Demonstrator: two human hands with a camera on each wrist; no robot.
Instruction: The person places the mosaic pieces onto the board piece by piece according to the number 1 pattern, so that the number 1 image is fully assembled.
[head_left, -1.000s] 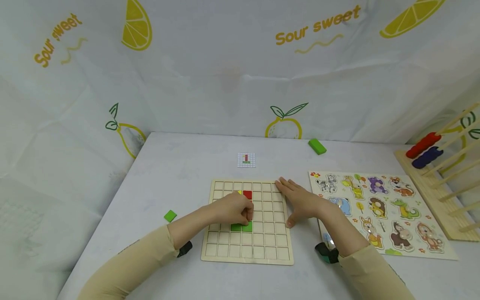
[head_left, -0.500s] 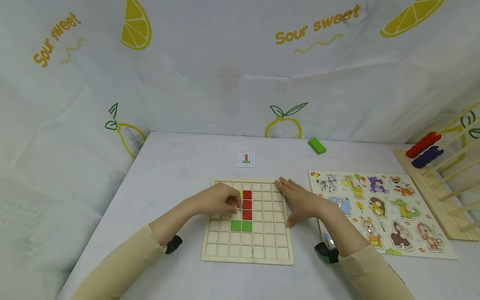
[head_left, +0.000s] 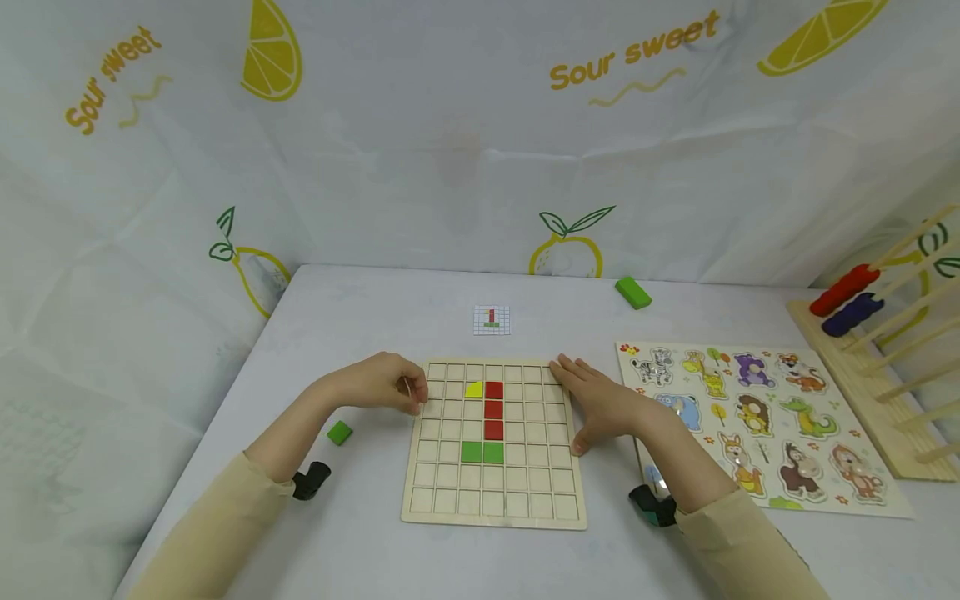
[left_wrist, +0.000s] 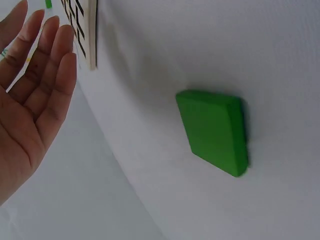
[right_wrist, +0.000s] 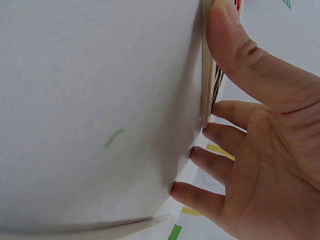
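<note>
A wooden grid board (head_left: 530, 502) lies on the table. Three red tiles (head_left: 493, 409) form a column on it, with a yellow piece (head_left: 474, 390) left of the top one and two green tiles (head_left: 482, 452) side by side below. Just off the board's left edge hovers my left hand (head_left: 378, 383), fingers loosely bent and holding nothing. A loose green tile (head_left: 340, 432) lies on the cloth below that hand; the left wrist view shows the tile (left_wrist: 212, 131) apart from the fingers. My right hand (head_left: 600, 404) rests along the board's right edge, fingers spread, thumb touching the side.
A small pattern card (head_left: 492, 320) lies beyond the board. Behind to the right is a green block (head_left: 633, 292). An animal puzzle board (head_left: 765, 429) and a wooden rack with pegs (head_left: 873, 383) with red and blue pieces occupy the right side.
My left hand has moved left off the tiles to beyond the board's left edge, uncovering the red column and the yellow piece. My right hand has stayed in place.
</note>
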